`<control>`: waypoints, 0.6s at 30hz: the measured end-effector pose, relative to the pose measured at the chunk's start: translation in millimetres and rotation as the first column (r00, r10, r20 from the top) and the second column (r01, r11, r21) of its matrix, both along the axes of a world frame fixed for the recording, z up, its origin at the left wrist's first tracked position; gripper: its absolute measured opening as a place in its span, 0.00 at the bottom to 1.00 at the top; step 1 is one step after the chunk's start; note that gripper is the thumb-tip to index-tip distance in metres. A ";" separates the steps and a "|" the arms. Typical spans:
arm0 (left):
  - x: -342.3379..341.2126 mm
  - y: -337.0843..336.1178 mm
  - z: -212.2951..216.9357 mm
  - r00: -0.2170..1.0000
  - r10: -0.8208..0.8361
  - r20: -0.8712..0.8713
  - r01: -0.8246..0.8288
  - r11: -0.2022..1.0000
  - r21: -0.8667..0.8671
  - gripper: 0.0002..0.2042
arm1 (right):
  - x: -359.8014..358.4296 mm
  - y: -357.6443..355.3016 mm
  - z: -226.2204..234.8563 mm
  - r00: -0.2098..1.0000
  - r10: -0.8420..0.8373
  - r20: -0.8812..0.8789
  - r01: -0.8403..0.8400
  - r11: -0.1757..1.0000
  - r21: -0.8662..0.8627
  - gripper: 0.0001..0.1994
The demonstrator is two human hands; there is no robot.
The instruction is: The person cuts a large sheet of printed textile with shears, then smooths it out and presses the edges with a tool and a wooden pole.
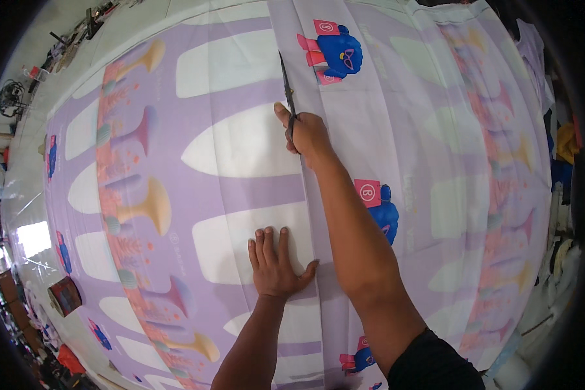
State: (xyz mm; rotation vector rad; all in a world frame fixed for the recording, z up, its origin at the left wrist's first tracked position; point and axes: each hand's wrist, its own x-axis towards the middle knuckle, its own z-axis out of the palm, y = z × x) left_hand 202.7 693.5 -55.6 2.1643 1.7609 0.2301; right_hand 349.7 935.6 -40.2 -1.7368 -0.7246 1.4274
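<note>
While the fabric lies spread under both hands, left hand presses flat on it, fingers spread, thumb out toward the fold line. Just right of it, right arm stretches forward; right hand grips scissors, blades pointing away along the fabric edge.

The left hand lay flat, palm down, fingers together and pointing away from the body, thumb spread to the right. The left forearm rose from the lower edge. The right arm stretched far forward, nearly straight, its hand closed in a grip, thumb uppermost
</note>
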 end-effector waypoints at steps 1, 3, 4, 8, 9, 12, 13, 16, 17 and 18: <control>0.1 0.4 0.2 1.000 0.000 0.005 0.000 1.000 -0.004 0.49 | 0.9 8.9 1.2 1.000 0.001 0.021 -0.001 1.000 -0.006 0.28; -0.5 0.0 0.4 1.000 -0.003 -0.003 0.003 1.000 -0.008 0.49 | 0.2 25.2 -3.8 1.000 0.002 0.028 -0.002 1.000 0.008 0.28; -0.4 0.2 0.2 1.000 -0.005 -0.007 0.005 1.000 -0.010 0.49 | 0.4 33.3 -5.7 0.999 0.002 0.033 -0.002 1.000 0.015 0.28; -1.2 -0.2 -3.2 1.000 -0.007 0.014 0.006 1.000 0.026 0.49 | 2.1 62.9 -7.7 0.999 0.009 0.036 -0.009 1.000 0.015 0.28; -1.2 0.0 -3.6 1.000 -0.009 0.021 0.009 1.000 0.029 0.49 | 3.6 70.2 -8.8 0.999 0.018 0.048 -0.018 1.000 0.012 0.28; -1.1 0.3 -4.0 0.999 -0.016 0.031 0.015 1.000 0.026 0.49 | 7.0 93.0 -12.0 0.997 0.030 0.070 -0.030 0.999 0.010 0.28; -1.3 0.3 -4.1 0.999 -0.018 0.033 0.018 1.000 0.024 0.50 | 7.7 100.6 -13.2 0.997 0.031 0.076 -0.032 0.999 0.011 0.28; -0.9 2.1 -2.5 0.999 -0.028 0.018 0.028 0.999 -0.017 0.49 | 11.7 123.8 -13.0 0.990 0.050 0.129 -0.053 0.998 0.016 0.29; -1.8 2.0 -3.2 1.000 -0.026 0.017 0.027 1.000 -0.009 0.49 | 10.5 130.5 -11.2 0.993 0.046 0.106 -0.049 0.999 0.025 0.29; -2.9 1.6 -4.0 1.000 -0.025 0.016 0.025 1.000 -0.001 0.48 | 9.8 137.5 -9.3 0.996 0.042 0.084 -0.045 0.998 0.033 0.29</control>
